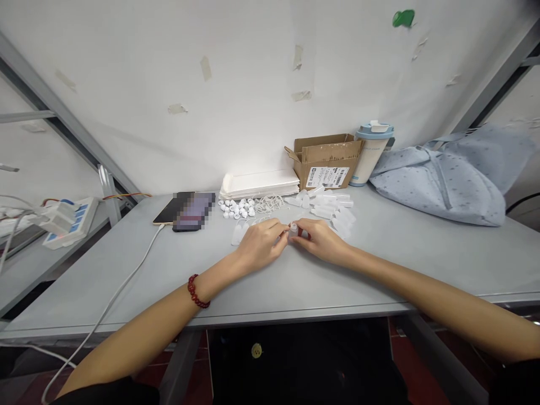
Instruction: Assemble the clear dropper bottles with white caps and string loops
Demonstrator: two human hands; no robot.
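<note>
A small translucent plastic bottle [294,228] with an uncapped neck stands upright between my hands, just above or on the tabletop. My right hand [324,239] pinches it from the right with thumb and index finger. From the other side, my left hand [261,244] has its fingers closed against the bottle. Its fingertips partly cover the bottle. Behind my left hand lie small white caps [237,209] in a heap, beside thin white loops [270,203]. More translucent bottles [337,207] lie piled behind my right hand, and several others [239,232] rest by my left knuckles.
At the back stand an open cardboard box [331,154], a tumbler [369,157] and a stack of white packets [261,183]. A blue cloth bag [439,185] lies right. Two phones [185,211] sit left, with a white cable [126,281] running off the grey table [358,287].
</note>
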